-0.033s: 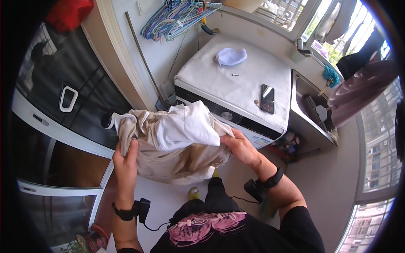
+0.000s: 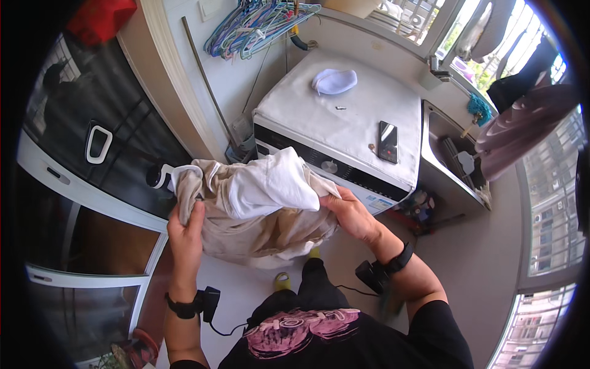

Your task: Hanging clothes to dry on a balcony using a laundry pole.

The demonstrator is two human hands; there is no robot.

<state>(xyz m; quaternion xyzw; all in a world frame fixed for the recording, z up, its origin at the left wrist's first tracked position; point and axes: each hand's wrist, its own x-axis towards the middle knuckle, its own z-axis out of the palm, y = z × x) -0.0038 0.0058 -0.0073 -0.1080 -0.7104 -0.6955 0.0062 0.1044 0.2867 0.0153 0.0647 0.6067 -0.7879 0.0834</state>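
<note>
A crumpled beige garment (image 2: 246, 237) hangs in front of me, stretched between my two hands. White cloth (image 2: 267, 184) bunches over its upper middle; whether it is a lining or a separate piece, I cannot tell. My left hand (image 2: 185, 230) pinches the garment's left edge, thumb on top. On the opposite side, my right hand (image 2: 351, 215) grips the right edge next to the white cloth. The garment's kind is hidden by its folds.
Beyond the garment stands a white washing machine (image 2: 295, 86), bearing a pale lavender cloth item (image 2: 334, 81) and a phone (image 2: 388, 141). A sink (image 2: 439, 132) adjoins it. Hangers (image 2: 258, 27) hang at the back; a glass door (image 2: 110, 184) is on the left.
My left hand and the garment's left edge have shifted very slightly to the right. My right hand keeps its grip in nearly the same place.
</note>
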